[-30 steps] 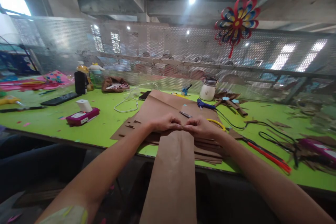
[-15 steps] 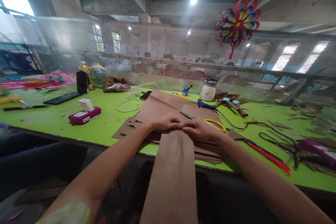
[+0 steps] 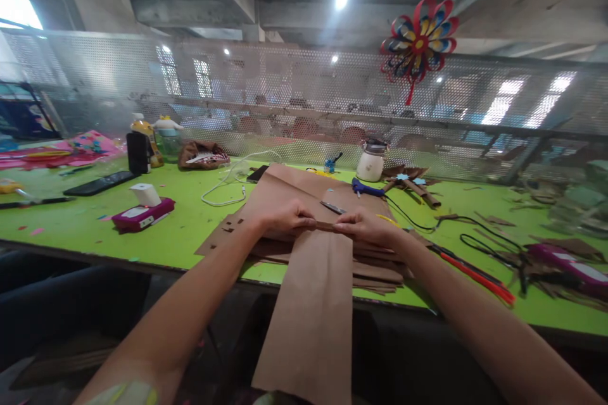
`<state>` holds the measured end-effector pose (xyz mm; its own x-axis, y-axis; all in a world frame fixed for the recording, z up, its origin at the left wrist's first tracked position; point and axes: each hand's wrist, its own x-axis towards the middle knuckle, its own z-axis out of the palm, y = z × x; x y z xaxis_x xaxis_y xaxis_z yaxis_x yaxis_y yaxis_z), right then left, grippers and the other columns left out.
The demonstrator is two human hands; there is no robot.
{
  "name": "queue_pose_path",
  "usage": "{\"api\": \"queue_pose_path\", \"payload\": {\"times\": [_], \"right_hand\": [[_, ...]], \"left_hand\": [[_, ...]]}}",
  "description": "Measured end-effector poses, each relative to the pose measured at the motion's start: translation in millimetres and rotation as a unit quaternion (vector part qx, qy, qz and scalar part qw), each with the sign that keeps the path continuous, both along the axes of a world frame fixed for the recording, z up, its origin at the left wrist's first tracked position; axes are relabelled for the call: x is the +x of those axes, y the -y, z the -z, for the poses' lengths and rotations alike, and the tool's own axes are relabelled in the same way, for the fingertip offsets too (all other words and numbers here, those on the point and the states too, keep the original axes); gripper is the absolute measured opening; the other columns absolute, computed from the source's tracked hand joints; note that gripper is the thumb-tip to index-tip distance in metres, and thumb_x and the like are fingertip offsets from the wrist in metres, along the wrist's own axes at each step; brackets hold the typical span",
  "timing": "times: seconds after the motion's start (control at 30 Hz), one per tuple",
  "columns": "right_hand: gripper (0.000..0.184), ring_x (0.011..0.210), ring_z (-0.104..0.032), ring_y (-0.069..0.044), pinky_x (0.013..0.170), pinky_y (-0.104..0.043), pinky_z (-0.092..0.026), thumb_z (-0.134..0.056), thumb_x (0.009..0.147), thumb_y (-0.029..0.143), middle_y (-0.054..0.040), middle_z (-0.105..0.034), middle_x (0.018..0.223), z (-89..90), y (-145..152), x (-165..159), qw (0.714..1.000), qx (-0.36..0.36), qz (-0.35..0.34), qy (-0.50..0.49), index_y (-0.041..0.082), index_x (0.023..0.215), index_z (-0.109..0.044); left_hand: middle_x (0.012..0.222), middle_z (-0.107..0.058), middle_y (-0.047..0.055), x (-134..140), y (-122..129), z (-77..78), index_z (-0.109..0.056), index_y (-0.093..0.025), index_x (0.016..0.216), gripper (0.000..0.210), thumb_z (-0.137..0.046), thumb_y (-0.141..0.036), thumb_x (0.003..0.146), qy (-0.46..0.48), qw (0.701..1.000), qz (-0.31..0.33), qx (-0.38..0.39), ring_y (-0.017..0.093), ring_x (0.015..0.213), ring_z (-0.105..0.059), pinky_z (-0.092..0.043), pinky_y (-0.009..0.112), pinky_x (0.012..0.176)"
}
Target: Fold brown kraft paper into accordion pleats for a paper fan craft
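Note:
A long strip of brown kraft paper (image 3: 319, 304) hangs over the table's front edge toward me, its far end folded over in a narrow band. My left hand (image 3: 291, 216) pinches the left part of that band between thumb and fingers. At the right part, my right hand (image 3: 361, 226) pinches the same fold. Under both hands lies a stack of brown paper sheets (image 3: 285, 186), some with small notches cut at the left. Scissors (image 3: 333, 207) with yellow handles rest on the stack just beyond my hands, the handles partly hidden by my right hand.
Right of the stack lie a blue glue gun (image 3: 368, 188) with a black cord and a red-handled tool (image 3: 477, 272). A white jar (image 3: 371, 161) stands behind. At left are a purple box (image 3: 142, 214), a black phone (image 3: 101, 183) and bottles (image 3: 167, 139). A perforated metal screen (image 3: 285, 88) closes the back.
My hands have moved slightly apart along the paper's far end, and a folded band now shows between them. The whole view has shifted a little.

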<state>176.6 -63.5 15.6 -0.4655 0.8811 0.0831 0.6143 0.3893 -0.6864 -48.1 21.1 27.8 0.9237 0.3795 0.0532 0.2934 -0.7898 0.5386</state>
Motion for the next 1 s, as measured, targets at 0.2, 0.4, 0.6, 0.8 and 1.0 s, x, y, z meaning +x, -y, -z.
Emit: {"api": "queue_pose_path", "payload": {"times": [0.2,0.4,0.6,0.8,1.0], "right_hand": [[0.042,0.056,-0.034,-0.009,0.052,-0.021,-0.027,-0.048,0.079,0.049,0.002,-0.046,0.062,4.6,-5,3,1.0,-0.008,-0.005,-0.025,0.011,0.081,-0.064],[0.04,0.054,-0.034,-0.009,0.05,-0.021,-0.028,-0.048,0.079,0.048,0.003,-0.044,0.058,14.1,-12,4,1.0,0.008,0.006,-0.029,0.012,0.079,-0.064],[0.034,0.062,-0.044,-0.011,0.056,-0.021,-0.034,-0.044,0.083,0.041,0.0003,-0.053,0.066,8.4,-4,-10,0.995,0.096,0.0,0.014,0.012,0.079,-0.062],[0.037,0.061,-0.044,-0.011,0.056,-0.021,-0.032,-0.04,0.087,0.041,0.0,-0.055,0.066,3.8,2,-19,0.987,0.151,-0.003,0.056,0.012,0.082,-0.063],[0.042,0.053,-0.034,-0.008,0.049,-0.021,-0.026,-0.038,0.086,0.044,0.0028,-0.045,0.056,5.8,-4,-6,0.992,0.116,0.006,0.055,0.011,0.071,-0.061]], "left_hand": [[0.057,-0.042,-0.003,3,7,-3.2,-0.06,-0.01,0.07,0.038,-0.041,-0.039,0.085,-0.007,0.999,-0.015,0.027,0.007,0.053,-0.031,-0.023,0.019,0.049],[0.084,-0.063,0.003,9,18,-0.5,-0.064,-0.013,0.095,0.031,-0.046,-0.035,0.083,0.037,0.999,-0.015,0.001,0.012,0.073,-0.05,-0.036,0.019,0.064],[0.078,-0.063,0.003,13,17,3.4,-0.066,-0.011,0.091,0.031,-0.047,-0.034,0.083,0.051,0.999,-0.011,-0.013,0.012,0.069,-0.049,-0.037,0.02,0.063],[0.072,-0.061,0.002,14,19,0.4,-0.067,-0.01,0.088,0.033,-0.049,-0.037,0.081,0.049,0.999,-0.004,-0.02,0.013,0.066,-0.047,-0.034,0.02,0.059],[0.066,-0.055,0.0,7,19,-5.2,-0.066,-0.009,0.081,0.034,-0.047,-0.037,0.082,0.01,0.999,-0.035,-0.01,0.009,0.059,-0.041,-0.029,0.019,0.054]]}}
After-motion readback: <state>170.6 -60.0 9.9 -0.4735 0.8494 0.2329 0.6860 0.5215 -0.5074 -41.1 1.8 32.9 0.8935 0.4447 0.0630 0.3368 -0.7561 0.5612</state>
